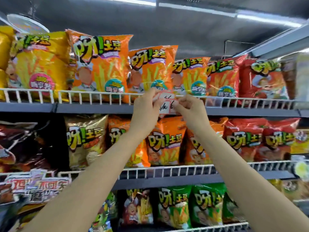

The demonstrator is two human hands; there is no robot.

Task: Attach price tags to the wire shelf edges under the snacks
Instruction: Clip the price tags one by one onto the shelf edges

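Shop shelving, three tiers of snack bags under strip lighting. Top tier, left to right: yellow bags [38, 62] at the left end, orange bags [100, 64] mid-shelf, red bags [260, 77] toward the right end, all retained by the white wire shelf edge [75, 97]. Left hand [147, 106]: raised to that edge, fingers curled, holding a small stack of red-bordered price tags [164, 104] against the wire, apparently to steady them. Right hand [187, 106]: pinches the tags' right side, probably to peel or clip one under the orange bags.
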